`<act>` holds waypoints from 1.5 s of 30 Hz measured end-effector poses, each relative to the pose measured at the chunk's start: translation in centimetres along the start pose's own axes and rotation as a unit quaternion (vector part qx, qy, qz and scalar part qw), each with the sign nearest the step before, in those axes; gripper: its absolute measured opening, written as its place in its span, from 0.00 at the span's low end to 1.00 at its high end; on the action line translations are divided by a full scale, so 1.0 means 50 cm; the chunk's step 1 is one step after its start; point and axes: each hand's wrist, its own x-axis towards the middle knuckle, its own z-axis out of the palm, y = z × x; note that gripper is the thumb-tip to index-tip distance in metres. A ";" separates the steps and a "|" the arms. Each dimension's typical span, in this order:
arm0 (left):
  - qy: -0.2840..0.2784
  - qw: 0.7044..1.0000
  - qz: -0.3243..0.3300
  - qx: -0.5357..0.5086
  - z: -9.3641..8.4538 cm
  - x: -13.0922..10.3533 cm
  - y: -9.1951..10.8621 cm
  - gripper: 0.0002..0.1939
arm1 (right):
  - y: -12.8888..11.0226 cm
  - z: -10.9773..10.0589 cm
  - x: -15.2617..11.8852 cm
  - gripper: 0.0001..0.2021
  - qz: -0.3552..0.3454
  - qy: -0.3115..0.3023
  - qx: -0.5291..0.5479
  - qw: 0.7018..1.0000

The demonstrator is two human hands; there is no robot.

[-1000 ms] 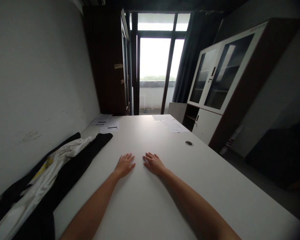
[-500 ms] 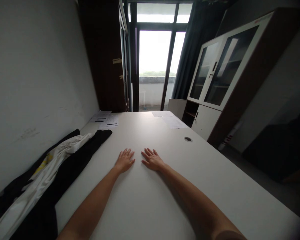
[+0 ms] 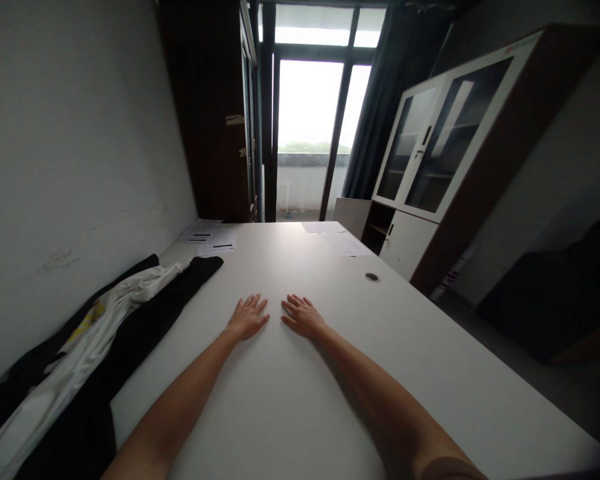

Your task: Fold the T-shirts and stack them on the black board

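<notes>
My left hand (image 3: 249, 318) lies palm down on the white table (image 3: 275, 393), its fingers spread and nothing held. Just to its right, my right hand (image 3: 303, 316) rests flat on the same surface, also with fingers apart and nothing in it. A small gap separates the two thumbs. Dark clothing (image 3: 145, 333) and a white garment (image 3: 93, 360) lie along the table's left side, nearest to my left hand and arm but not touching them.
Papers (image 3: 220, 239) lie at the far left corner, and more papers (image 3: 343, 241) at the far right. A round cable hole (image 3: 373, 277) is near the right edge. Beyond that edge stands a cabinet (image 3: 410, 240) with glass upper doors. A wall borders the left.
Both hands stay flat in the same place on the table. The view has shifted very slightly.
</notes>
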 end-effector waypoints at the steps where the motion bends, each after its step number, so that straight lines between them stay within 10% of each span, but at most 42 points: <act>1: 0.004 1.000 0.002 -0.005 -0.001 -0.001 0.000 0.33 | 0.000 -0.001 -0.001 0.31 0.002 0.008 0.000 1.000; 8: 0.156 0.981 -0.112 -0.004 -0.053 -0.023 -0.088 0.18 | 0.013 -0.002 0.001 0.24 -0.015 0.034 0.013 0.999; 17: 0.387 0.806 -0.440 0.079 -0.143 -0.152 -0.329 0.20 | 0.021 -0.003 0.000 0.23 -0.031 0.054 0.033 0.998; 23: 0.195 0.880 -0.422 0.096 -0.148 -0.239 -0.415 0.27 | 0.024 -0.001 0.000 0.22 -0.025 0.076 0.042 0.996; 32: 0.162 0.919 -0.331 0.137 -0.243 -0.200 -0.351 0.17 | 0.029 -0.006 -0.001 0.20 -0.040 0.090 0.069 0.993; 37: 0.179 0.947 -0.254 -0.079 -0.310 -0.151 -0.305 0.12 | 0.032 0.001 0.002 0.21 -0.035 0.088 0.066 0.993; 45: 0.103 0.941 -0.157 -0.281 -0.130 -0.047 -0.050 0.15 | 0.038 0.009 0.006 0.22 -0.042 0.094 0.051 0.993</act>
